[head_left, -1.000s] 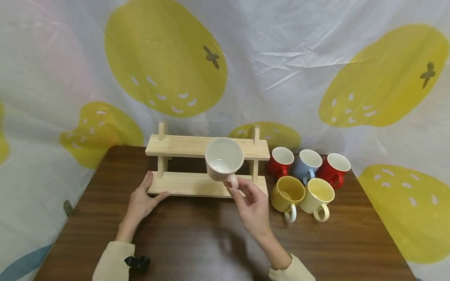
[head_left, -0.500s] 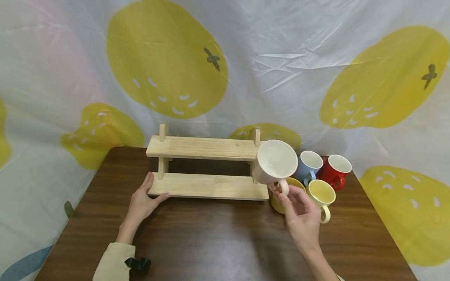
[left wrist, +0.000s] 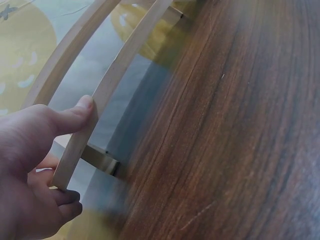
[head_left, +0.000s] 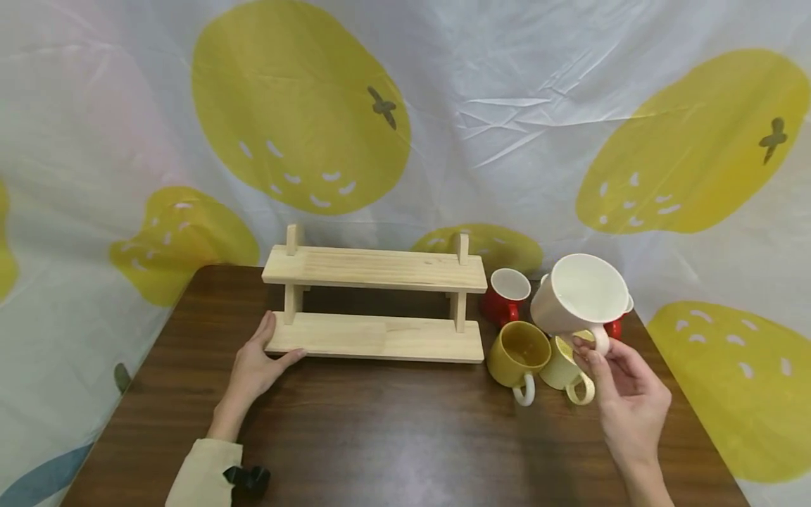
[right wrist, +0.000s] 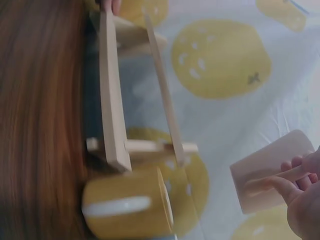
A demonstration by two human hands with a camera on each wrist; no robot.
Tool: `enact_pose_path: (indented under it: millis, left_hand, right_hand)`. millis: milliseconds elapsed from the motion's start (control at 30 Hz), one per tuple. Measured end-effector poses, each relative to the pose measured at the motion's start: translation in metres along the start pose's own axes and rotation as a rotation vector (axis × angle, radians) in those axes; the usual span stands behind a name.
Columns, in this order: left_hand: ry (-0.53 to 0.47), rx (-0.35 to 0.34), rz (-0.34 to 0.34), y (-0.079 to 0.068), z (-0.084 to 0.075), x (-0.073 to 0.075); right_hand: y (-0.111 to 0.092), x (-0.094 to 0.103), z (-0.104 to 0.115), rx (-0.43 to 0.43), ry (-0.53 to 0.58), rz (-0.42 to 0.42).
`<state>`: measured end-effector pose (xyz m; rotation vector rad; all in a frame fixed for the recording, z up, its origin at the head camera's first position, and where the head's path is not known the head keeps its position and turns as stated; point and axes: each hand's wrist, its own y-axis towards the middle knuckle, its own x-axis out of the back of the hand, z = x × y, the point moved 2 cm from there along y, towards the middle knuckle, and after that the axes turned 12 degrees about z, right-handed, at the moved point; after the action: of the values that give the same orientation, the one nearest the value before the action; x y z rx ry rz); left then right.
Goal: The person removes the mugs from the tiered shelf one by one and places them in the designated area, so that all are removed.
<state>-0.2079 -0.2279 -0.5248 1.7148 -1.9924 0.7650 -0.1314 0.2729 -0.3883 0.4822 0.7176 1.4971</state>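
Note:
My left hand (head_left: 253,366) grips the left end of the lower shelf of a two-tier wooden rack (head_left: 380,336). In the left wrist view the thumb lies against the board's edge, with fingers bent round its end. My right hand (head_left: 633,412) pinches the handle of a pale pinkish-white mug (head_left: 557,310), held in the air over the mugs right of the rack. Beneath it are a pale yellow mug (head_left: 557,367), partly covered, and a second red mug (head_left: 613,328), mostly hidden. A mustard mug (head_left: 512,366) and a red mug (head_left: 497,310) stand beside the rack.
The rack stands near the back edge of a dark wooden table (head_left: 380,436). A hanging cloth (head_left: 494,63) with yellow fruit prints rises behind it. The held mug hides the blue mug's place. The mustard mug sits close to the rack's right end.
My right hand has carried the pale mug from in front of the rack rightward, past the red and mustard mugs, to above the right-hand mugs. The left hand stays on the rack.

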Motion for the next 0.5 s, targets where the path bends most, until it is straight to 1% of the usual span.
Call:
enact_pose_path:
  millis: [133, 267, 467, 500]
  left_hand:
    - [-0.003, 0.004, 0.01, 0.001, 0.001, -0.002]
    - [-0.004, -0.004, 0.006, 0.001, 0.002, -0.001]
    - [0.011, -0.01, -0.004, 0.001, 0.002, 0.001]
    - [0.013, -0.011, -0.005, 0.001, 0.002, 0.001]
  right_hand:
    - [0.001, 0.018, 0.005, 0.002, 0.005, -0.059]
    - [0.001, 0.034, 0.005, 0.031, 0.056, -0.097]
    - [-0.006, 0.057, 0.0, 0.015, -0.004, -0.22]
    - [-0.008, 0.062, -0.001, 0.014, -0.027, -0.239]
